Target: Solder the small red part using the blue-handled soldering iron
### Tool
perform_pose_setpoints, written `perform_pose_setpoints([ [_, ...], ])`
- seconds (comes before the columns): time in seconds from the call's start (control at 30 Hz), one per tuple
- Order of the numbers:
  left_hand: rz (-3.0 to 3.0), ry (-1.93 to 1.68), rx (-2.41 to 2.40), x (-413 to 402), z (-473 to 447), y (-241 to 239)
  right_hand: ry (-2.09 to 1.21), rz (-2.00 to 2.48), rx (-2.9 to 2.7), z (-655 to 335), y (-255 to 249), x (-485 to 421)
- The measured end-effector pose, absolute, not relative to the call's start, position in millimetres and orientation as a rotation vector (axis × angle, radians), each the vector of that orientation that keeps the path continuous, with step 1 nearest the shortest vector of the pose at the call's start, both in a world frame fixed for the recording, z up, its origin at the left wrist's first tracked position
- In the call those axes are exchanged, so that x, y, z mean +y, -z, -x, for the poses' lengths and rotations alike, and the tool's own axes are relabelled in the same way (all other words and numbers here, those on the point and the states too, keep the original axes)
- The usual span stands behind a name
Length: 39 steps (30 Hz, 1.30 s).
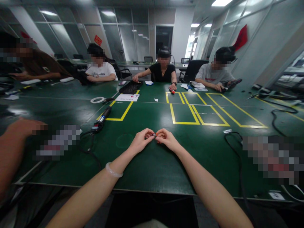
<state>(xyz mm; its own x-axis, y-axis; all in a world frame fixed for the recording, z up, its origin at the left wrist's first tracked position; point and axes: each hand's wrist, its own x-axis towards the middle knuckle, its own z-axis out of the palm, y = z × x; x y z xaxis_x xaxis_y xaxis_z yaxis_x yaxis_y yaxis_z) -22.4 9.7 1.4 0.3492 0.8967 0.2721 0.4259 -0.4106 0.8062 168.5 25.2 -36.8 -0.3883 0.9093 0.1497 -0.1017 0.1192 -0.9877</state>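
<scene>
Just above the green table (142, 167), my left hand (142, 140) and my right hand (167, 140) meet almost fingertip to fingertip. Between them is a small part (154, 135) with orange, dark and silvery bits, too small to name. Both hands pinch it, the left from its left end and the right from its right end. The fingers cover most of it. A pale bangle (114, 171) circles my left wrist.
Left of my hands lies a black cylindrical tool (102, 118) with a cable. Yellow tape outlines (185, 123) mark the table. Across it, a person in black (163, 71) touches a black tray (130, 87). Another person's arm (14, 145) reaches in at left. Cables (237, 158) run at right.
</scene>
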Motion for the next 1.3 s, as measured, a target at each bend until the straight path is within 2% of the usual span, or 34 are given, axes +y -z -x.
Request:
perform_pose_setpoints([
  [0.57,-2.040,-0.872,1.126,9.6,25.1,2.7,-1.009,0.990,-1.768,-170.5,29.3,20.3],
  [0.77,-2.106,-0.749,1.112,14.9,34.5,-7.0,-0.979,1.014,-1.834,-172.1,28.7,20.2],
  [0.9,-2.206,-0.712,1.308,39.5,86.7,-19.0,-1.025,1.038,-1.770,-174.5,32.8,24.1],
  [1.1,-2.219,-0.581,2.086,79.9,219.8,-22.3,-1.082,1.011,-1.727,-174.4,36.1,26.1],
  [1.2,-2.074,-0.542,2.207,91.5,268.2,-16.3,-1.091,1.016,-1.731,-174.5,35.5,25.2],
  [1.3,-2.014,-0.692,2.129,99.0,295.1,-9.6,-1.096,1.025,-1.738,-174.6,35.4,24.7],
])
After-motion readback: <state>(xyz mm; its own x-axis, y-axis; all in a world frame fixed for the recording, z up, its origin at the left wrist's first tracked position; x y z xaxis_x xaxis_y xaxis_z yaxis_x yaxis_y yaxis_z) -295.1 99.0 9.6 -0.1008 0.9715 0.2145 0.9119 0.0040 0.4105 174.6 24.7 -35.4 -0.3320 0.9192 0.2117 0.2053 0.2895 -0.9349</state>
